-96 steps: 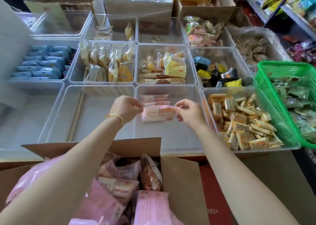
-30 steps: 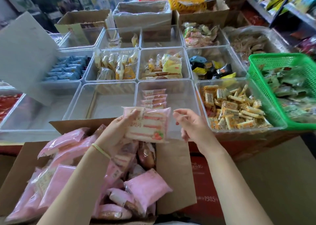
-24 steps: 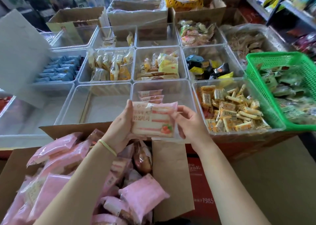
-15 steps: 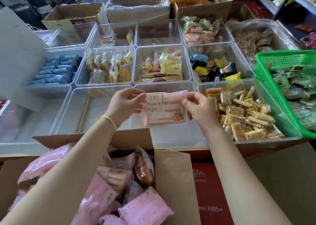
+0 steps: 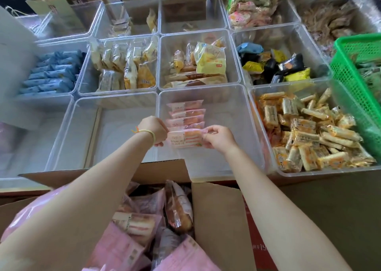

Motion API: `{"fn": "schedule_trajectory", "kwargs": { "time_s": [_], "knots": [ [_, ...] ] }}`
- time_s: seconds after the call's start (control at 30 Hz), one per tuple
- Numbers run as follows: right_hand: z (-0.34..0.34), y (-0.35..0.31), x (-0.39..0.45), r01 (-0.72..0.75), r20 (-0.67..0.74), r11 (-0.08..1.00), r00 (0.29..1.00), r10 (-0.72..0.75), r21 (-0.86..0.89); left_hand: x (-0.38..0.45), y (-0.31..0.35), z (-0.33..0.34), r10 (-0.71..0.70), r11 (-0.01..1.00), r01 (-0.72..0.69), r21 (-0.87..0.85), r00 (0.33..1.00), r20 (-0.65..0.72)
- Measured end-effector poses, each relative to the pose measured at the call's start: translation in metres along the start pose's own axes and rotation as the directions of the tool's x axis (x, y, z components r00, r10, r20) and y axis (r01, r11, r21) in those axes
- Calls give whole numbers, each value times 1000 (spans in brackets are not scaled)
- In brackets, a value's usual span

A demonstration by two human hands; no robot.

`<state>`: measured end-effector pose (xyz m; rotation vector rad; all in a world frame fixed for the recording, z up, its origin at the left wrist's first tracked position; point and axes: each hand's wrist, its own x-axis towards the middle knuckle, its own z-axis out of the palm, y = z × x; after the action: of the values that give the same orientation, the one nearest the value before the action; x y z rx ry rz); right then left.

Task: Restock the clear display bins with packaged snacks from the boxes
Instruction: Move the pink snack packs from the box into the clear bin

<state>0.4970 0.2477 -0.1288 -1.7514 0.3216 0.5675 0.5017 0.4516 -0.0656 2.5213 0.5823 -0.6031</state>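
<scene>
Holding a pink-wrapped sandwich cake packet inside the clear plastic bin.
Pinched at both ends by left hand and right hand, just beside the row of matching pink packets.

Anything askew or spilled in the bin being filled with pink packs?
Nothing stands out. The pink packs sit in a tidy row in the clear bin; both hands hold the next pack level.
</scene>
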Motion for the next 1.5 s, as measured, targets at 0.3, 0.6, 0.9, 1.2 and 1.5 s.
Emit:
{"fn": "schedule_trajectory", "kwargs": {
  "time_s": [0.3, 0.6, 0.9, 1.2, 1.5],
  "knots": [
    [11, 7, -6, -66, 24, 996, 997, 68, -51, -12, 12, 12, 19, 993, -48, 111, 968, 251],
    [-3, -11, -52, 63, -66, 998, 996, -65, -22, -64, 2, -8, 250, 959, -277, -57, 927, -281],
    [9, 13, -155, 66, 136, 976, 990, -38, -209, -183, -48, 31, 400, 902, -407, -148, 914, -73],
    [32, 42, -205, 64, 440, 731, 833, 336, -680, -207, -84, 71, 121, 848, -344, 404, 867, 484],
    [15, 42, -220, -54, 456, 862, 831, 319, -504, -216, -84, 74, 113, 971, -201, 132, 866, 488]
  ]
}}
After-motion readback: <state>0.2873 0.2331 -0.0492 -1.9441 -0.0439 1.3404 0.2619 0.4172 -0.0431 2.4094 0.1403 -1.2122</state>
